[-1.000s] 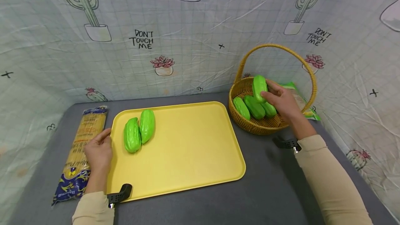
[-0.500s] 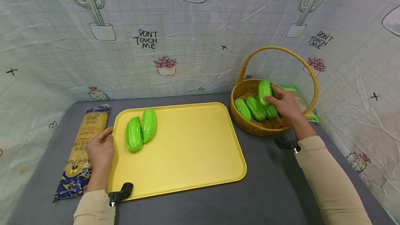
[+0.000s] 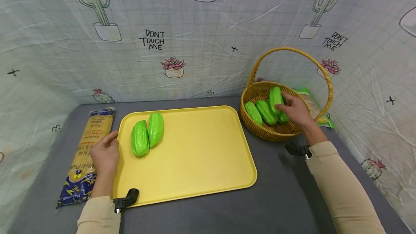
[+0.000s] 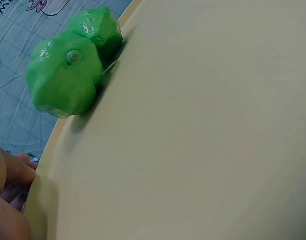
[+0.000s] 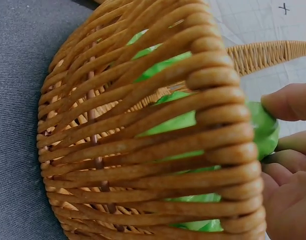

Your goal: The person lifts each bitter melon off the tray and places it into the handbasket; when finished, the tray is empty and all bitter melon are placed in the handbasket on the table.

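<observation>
My right hand (image 3: 295, 110) pinches a green, ridged, cucumber-like vegetable (image 3: 276, 99) inside a wicker basket (image 3: 260, 131). In the right wrist view, the thumb and fingers hold the end of this vegetable (image 5: 263, 131), and the basket wall (image 5: 213, 125) hides most of it. Several more of the same kind (image 3: 267, 112) lie in the basket, around and below the held one. My left hand (image 3: 106, 153) grips the left rim of a yellow tray (image 3: 201, 151), fingertips right at the edge. Two matching vegetables (image 3: 140, 138) lie side by side on the tray, close to that hand.
A clear-and-blue pack of spaghetti (image 3: 87, 151) lies left of the tray, partly behind my left forearm. The basket's tall handle (image 3: 289, 50) arches over my right hand. A green-edged packet (image 3: 312, 104) rests behind the basket. A printed cloth (image 3: 208, 64) backs the grey table (image 3: 260, 208).
My right hand has lowered the held vegetable from above the basket rim into the basket, moving slightly down and right. My left hand stays at the tray rim; the view has shifted slightly.
</observation>
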### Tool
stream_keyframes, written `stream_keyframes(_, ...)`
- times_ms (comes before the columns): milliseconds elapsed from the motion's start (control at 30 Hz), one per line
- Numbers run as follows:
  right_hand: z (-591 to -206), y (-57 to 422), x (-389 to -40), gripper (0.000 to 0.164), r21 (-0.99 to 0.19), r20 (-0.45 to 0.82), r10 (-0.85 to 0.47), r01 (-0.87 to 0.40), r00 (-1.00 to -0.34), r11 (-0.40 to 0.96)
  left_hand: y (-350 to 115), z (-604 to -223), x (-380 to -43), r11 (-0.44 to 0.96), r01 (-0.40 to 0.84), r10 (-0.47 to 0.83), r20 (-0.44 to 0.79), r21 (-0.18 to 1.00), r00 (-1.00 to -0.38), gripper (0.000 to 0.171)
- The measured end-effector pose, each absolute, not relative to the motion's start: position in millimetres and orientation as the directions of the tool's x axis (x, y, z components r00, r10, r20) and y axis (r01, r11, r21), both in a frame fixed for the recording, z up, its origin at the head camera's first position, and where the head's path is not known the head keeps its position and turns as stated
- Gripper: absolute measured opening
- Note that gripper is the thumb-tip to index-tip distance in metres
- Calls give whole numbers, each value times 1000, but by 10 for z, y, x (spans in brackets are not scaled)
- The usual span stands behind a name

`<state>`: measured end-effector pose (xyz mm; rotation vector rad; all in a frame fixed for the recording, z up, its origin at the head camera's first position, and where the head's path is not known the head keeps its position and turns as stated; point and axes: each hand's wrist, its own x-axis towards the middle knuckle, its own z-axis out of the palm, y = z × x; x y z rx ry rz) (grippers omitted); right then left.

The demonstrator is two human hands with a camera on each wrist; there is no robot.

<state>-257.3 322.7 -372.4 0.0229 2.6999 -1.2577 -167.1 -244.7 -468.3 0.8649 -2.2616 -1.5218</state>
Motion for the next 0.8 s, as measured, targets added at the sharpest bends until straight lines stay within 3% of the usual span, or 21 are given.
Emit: stream_keyframes(800, -3751, 3234, -2560, 67, -729, -164, -40, 95, -986, 678, -2436, -4667, -1670, 252, -327, -616, -109, 911, -780, 38)
